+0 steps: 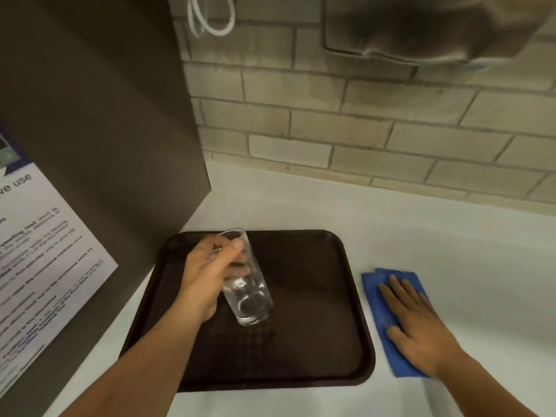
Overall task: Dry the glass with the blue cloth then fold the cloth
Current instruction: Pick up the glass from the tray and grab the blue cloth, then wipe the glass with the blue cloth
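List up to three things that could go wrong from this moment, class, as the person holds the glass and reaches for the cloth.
1. The left hand grips the glass tilted over the tray, one-handed; if wet, it could slip and break.
2. The right hand lies flat on the cloth, not gripping it; the cloth may slide on the smooth counter.
3. The glass is close to the dark panel and could knock it.

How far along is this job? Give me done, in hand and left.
Done: the blue cloth already lies folded flat on the counter, right of the brown tray; whether the glass is dry cannot be told. In hand: the left hand grips the glass, tilted over the tray, while the right hand lies flat on the cloth. Left: apparently only setting the glass down and letting go of the cloth.
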